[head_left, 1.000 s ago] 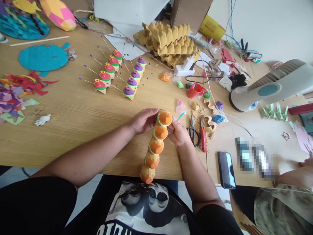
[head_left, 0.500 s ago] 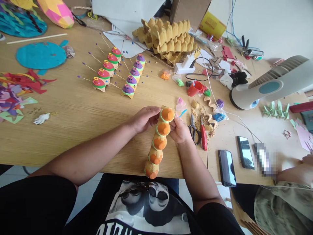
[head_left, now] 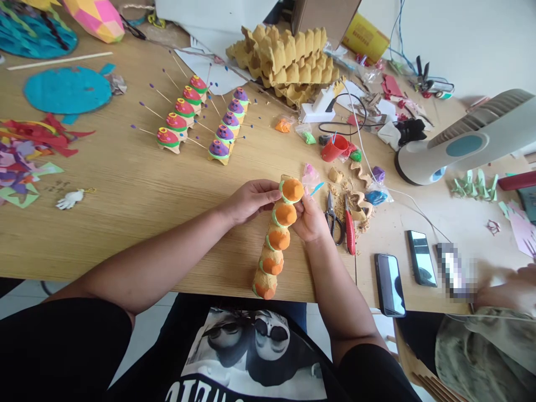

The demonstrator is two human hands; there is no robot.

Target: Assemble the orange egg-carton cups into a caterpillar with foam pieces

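Note:
Between my hands is a strip of egg carton cups (head_left: 278, 239), its domes topped with orange clay and some edged with light green. Its far end is pinched by my left hand (head_left: 254, 201) on one side and my right hand (head_left: 310, 219) on the other; some fingers are hidden behind it. The near end hangs toward the table's front edge. Beyond my hands stand two decorated strips, a red and green egg carton strip (head_left: 176, 121) and a purple one (head_left: 225, 132), both with thin sticks poking out.
Right of my hands lie scissors (head_left: 334, 219), a red-handled cutter (head_left: 350, 226) and clay bags. A red cup (head_left: 334, 147), stacked egg trays (head_left: 288, 61) and a white fan (head_left: 464, 139) stand farther back. Phones (head_left: 390, 285) lie front right, near another person's arm (head_left: 508, 290).
The strip has shifted slightly right and its far end has turned a little. My left thumb now presses nearer the top cup. The camera view has moved slightly.

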